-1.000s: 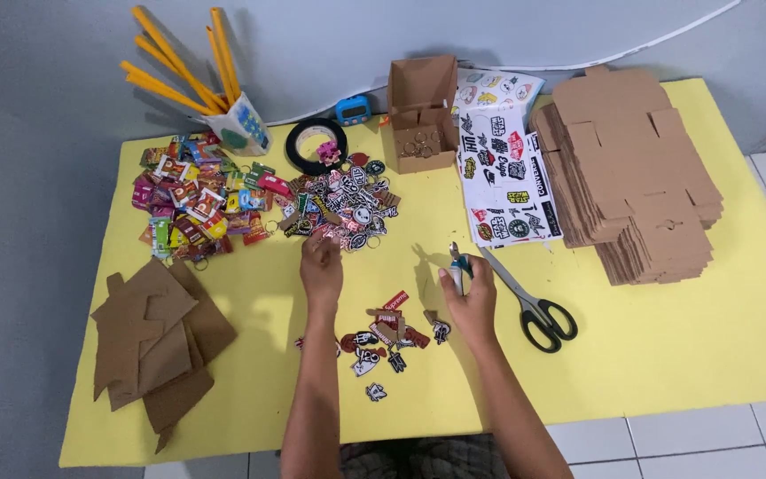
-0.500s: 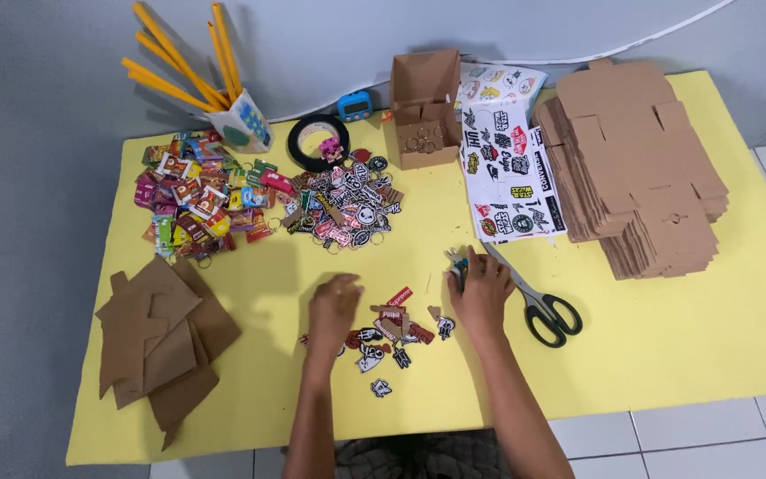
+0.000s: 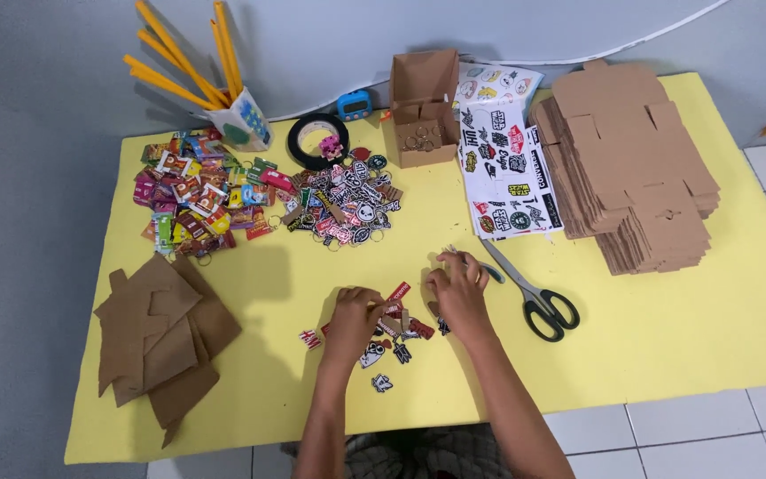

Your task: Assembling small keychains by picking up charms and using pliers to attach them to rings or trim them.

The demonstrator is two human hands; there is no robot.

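Both hands rest on a small pile of keychains (image 3: 392, 333) near the front of the yellow table (image 3: 684, 337): the left hand (image 3: 354, 318) curls loosely over its left edge, the right hand (image 3: 458, 293) bends its fingers over its right edge. Just right of the pile lie scissors (image 3: 529, 293); farther back sits a bigger keychain heap (image 3: 343, 206), then an open cardboard box (image 3: 424, 106)

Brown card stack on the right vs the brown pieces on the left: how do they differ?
The right stack is tall, neat and made of whole flat box blanks; the left pieces are a low, loose fan of smaller odd-shaped offcuts. The right stack lies beside the sticker sheets; the left pieces lie below the colourful packets. Both are plain brown card on the yellow table.
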